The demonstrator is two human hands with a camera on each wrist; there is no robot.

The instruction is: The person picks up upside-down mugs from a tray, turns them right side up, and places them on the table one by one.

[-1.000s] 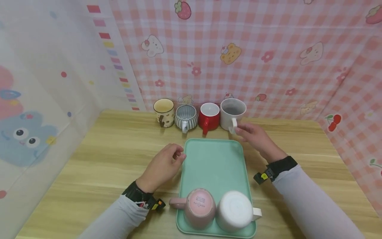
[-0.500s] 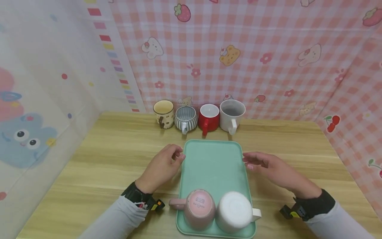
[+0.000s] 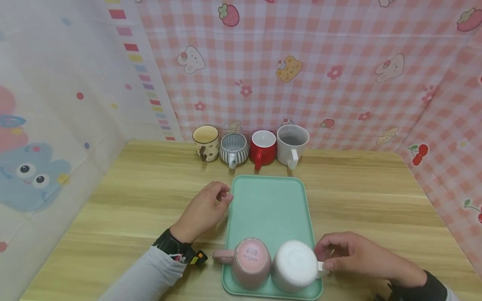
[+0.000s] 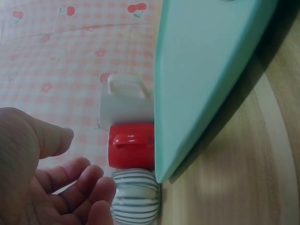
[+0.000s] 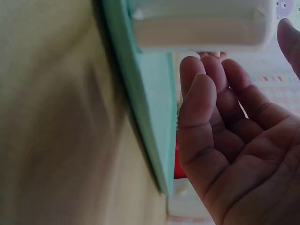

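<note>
An upside-down white mug (image 3: 295, 266) stands on the near end of the green tray (image 3: 271, 200), its handle (image 5: 201, 29) jutting over the right rim. My right hand (image 3: 354, 255) is right at that handle, fingers loosely bent; in the right wrist view nothing lies between thumb and fingers. Left of the white mug sits a pink mug (image 3: 251, 263), also bottom up, with its handle pointing left. Beside the tray's left rim rests my left hand (image 3: 205, 209), relaxed and holding nothing, as the left wrist view also shows.
Behind the tray, upright mugs stand in a row against the checked cloth (image 3: 241, 62): a cream one (image 3: 207, 146), a striped one (image 3: 234, 151), a red one (image 3: 263, 148) and a larger white-grey one (image 3: 290, 146). Their handles face me. Wooden tabletop (image 3: 143, 196) surrounds the tray.
My right hand has let go of the handle of the white-grey mug at the back and come toward me, to the upside-down white mug. The left hand has stayed put.
</note>
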